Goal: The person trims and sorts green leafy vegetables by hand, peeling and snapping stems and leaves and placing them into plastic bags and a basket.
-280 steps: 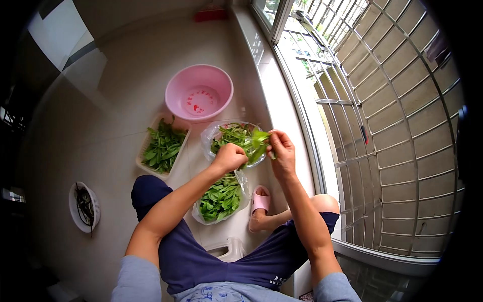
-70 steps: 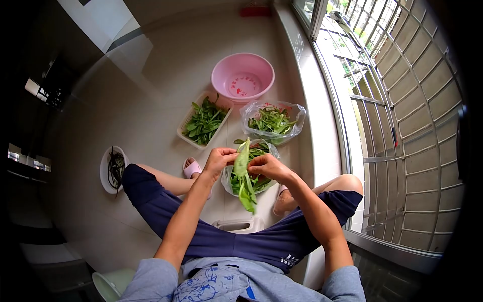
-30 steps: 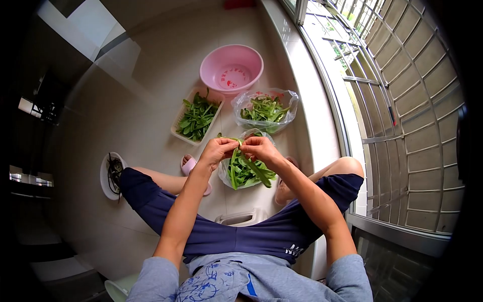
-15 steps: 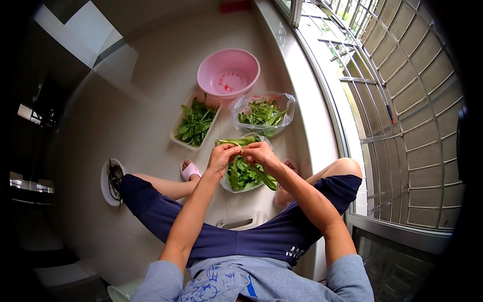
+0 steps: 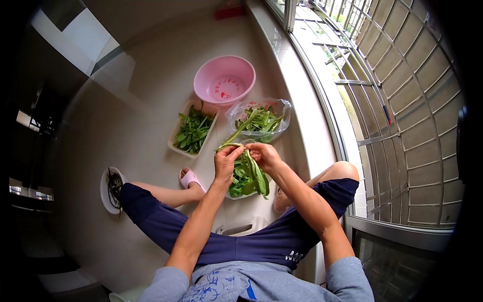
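Observation:
Between my knees, my left hand (image 5: pixel 226 162) and my right hand (image 5: pixel 264 155) meet with fingertips pinched on a leafy green stalk (image 5: pixel 259 177). Its long leaves hang down below my right fingers. A pale bent stem (image 5: pixel 238 133) sticks out above my left fingers and slants up to the right. Right under my hands lies a plastic bag of leafy greens (image 5: pixel 241 184), partly hidden by them. Beyond it stands a clear plastic bag (image 5: pixel 284 122) with more greens and stems. To its left, a rectangular tub (image 5: pixel 177 146) holds a pile of green leaves.
A pink basin (image 5: pixel 246 83) with red print inside stands farther back. At my left knee is a white bowl (image 5: pixel 105 194) with dark, thin strands. A window ledge (image 5: pixel 307 105) and metal bars (image 5: pixel 382 121) run along the right. A red object (image 5: pixel 230 11) lies at the far wall.
The stem above my left hand has swung from nearly level to slanting upward. The leaves below my right hand now hang more steeply. The view has shifted slightly.

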Demonstrator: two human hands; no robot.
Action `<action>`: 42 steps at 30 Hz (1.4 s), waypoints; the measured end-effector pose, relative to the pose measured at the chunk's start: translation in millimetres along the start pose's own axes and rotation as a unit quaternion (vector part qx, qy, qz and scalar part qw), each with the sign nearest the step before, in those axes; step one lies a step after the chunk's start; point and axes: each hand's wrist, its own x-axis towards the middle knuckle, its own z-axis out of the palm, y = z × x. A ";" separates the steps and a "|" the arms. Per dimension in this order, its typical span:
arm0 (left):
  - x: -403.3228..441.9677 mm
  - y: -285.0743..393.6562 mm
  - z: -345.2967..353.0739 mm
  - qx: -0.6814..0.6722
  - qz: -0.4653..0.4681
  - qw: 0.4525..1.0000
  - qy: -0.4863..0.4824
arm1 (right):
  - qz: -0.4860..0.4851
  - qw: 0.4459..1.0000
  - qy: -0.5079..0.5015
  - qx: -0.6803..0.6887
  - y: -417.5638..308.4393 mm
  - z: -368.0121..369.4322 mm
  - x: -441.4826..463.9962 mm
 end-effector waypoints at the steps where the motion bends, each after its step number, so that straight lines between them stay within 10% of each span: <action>1: -0.5 1.0 0.5 -0.039 -0.014 0.999 0.000 | -0.005 1.000 -0.023 -0.002 -5.8 -2.9 3.4; 6: 7.7 9.7 -14.1 -0.139 -0.121 0.983 0.009 | -0.069 0.977 0.073 -0.188 -30.3 4.5 -11.7; 12: 11.3 38.4 -32.9 -0.271 -0.212 0.939 -0.014 | -0.228 0.818 0.213 -0.483 -36.6 -24.9 8.4; 14: 12.0 46.6 -36.2 -0.283 -0.210 0.936 -0.025 | -0.383 0.666 0.225 -0.599 -33.7 -22.9 7.4; 18: 12.3 54.4 -44.8 -0.306 -0.215 0.925 -0.063 | -0.245 0.869 -0.006 -0.430 -48.5 31.2 -39.1; 29: 13.0 39.7 -30.9 -0.249 -0.136 0.946 -0.156 | 0.062 0.963 -0.200 -0.171 -6.4 45.3 -55.3; 34: 12.8 39.5 -18.0 -0.222 -0.135 0.957 -0.130 | 0.068 0.977 -0.159 -0.128 -6.6 47.1 -54.1; 42: 41.3 43.5 4.5 -0.225 -0.165 0.957 -0.083 | -0.214 0.961 0.066 -0.160 -62.3 16.3 -57.2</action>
